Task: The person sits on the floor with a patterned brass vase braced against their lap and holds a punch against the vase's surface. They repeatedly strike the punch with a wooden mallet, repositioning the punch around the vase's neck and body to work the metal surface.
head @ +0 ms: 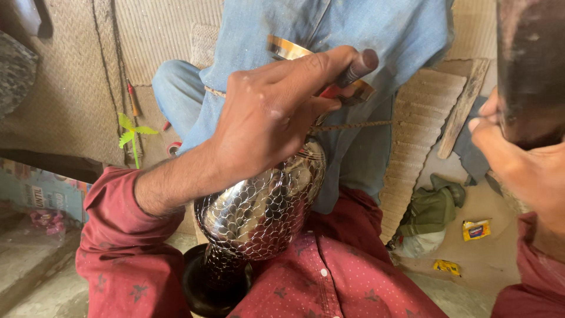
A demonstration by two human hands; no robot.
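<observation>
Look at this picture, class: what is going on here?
A person in a dark red shirt sits with a shiny metal vase covered in an engraved scale pattern lying across the lap. The left hand holds a thin red-handled tool near the vase's neck. The right hand grips a dark wooden block-like object, raised at the right edge. Another person in blue denim sits opposite.
</observation>
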